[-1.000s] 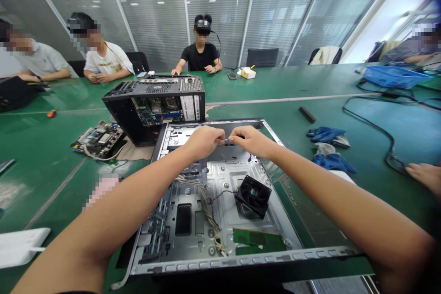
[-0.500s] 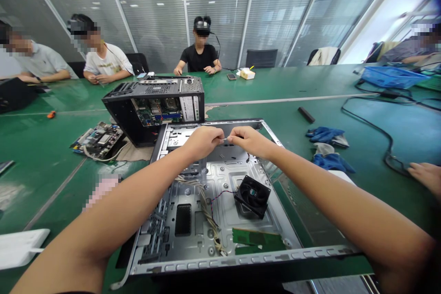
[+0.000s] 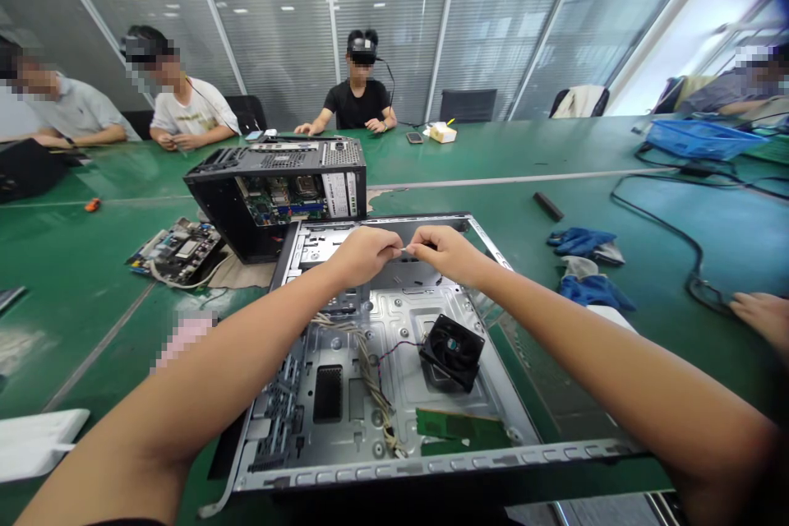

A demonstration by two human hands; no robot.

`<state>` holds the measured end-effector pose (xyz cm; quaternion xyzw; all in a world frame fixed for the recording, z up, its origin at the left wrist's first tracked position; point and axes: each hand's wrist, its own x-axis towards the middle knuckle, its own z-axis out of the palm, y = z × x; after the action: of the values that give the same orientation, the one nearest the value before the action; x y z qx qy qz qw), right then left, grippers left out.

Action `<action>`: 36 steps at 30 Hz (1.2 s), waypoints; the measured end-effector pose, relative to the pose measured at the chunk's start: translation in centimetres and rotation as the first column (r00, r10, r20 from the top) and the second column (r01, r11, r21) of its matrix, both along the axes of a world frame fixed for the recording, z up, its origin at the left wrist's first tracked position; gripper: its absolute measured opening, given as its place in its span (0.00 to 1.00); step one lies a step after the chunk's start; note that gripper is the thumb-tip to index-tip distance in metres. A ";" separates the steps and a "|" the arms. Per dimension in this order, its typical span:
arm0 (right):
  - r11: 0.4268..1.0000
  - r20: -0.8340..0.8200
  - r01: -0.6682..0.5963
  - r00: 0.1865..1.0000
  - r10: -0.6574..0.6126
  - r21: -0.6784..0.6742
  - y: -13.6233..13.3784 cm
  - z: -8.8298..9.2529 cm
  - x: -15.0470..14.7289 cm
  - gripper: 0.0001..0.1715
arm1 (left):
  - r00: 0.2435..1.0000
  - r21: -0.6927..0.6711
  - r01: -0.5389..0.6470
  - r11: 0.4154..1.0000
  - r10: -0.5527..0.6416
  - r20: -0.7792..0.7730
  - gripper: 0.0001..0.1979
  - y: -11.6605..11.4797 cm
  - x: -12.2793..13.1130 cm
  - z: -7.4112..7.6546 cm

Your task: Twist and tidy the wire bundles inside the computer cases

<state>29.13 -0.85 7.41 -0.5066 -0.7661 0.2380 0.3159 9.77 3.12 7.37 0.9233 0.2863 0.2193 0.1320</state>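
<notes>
Over the far part of an open metal computer case [image 3: 394, 472], my left hand [image 3: 368, 253] and my right hand [image 3: 440, 251] meet almost fingertip to fingertip. Both are closed in a pinch on a tiny pale piece between them, too small to name. Inside the case lie a black fan [image 3: 453, 352] with a thin twisted wire, a bundle of beige cables [image 3: 368, 370] and green memory modules [image 3: 459, 427]. The fan sits to the right, nearer to me than my hands.
Behind the case, to the left, stands a black computer tower [image 3: 215, 201], beside a loose circuit board [image 3: 183, 249]. Blue gloves [image 3: 583, 242], a black cable [image 3: 671, 222] and a blue basket [image 3: 699, 137] lie right. Another person's hand [image 3: 761, 312] rests at the right edge.
My hands have barely moved and keep their pinch. Across the table, the hand of the person in black has shifted left.
</notes>
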 end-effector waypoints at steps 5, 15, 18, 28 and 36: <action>0.998 0.013 -0.017 1.000 0.016 0.067 0.1 -0.2 -0.1 0.11 | 1.000 -0.013 0.017 1.000 -0.017 -0.001 0.10 -0.3 -0.1 0.3; 0.999 -0.032 -0.020 0.999 0.022 0.039 -0.1 0.2 -0.1 0.15 | 0.994 -0.160 -0.011 0.987 0.029 0.107 0.09 -0.1 -0.1 0.0; 1.000 -0.053 -0.024 0.998 0.024 0.006 -0.1 0.4 0.0 0.16 | 0.989 -0.193 -0.036 0.981 0.063 0.136 0.07 0.0 -0.2 0.1; 0.999 0.006 -0.003 1.000 0.003 0.044 0.1 0.2 0.3 0.11 | 0.984 -0.167 -0.094 0.981 0.117 0.136 0.04 0.0 -0.1 0.4; 0.993 0.001 -0.017 1.000 0.017 0.113 0.1 0.2 0.2 0.09 | 0.981 -0.110 -0.119 0.987 0.134 0.138 0.06 -0.3 0.2 0.5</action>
<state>29.35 -0.77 7.65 -0.4814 -0.7826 0.1969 0.3422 9.93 2.79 7.91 0.8770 0.3448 0.2789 0.1850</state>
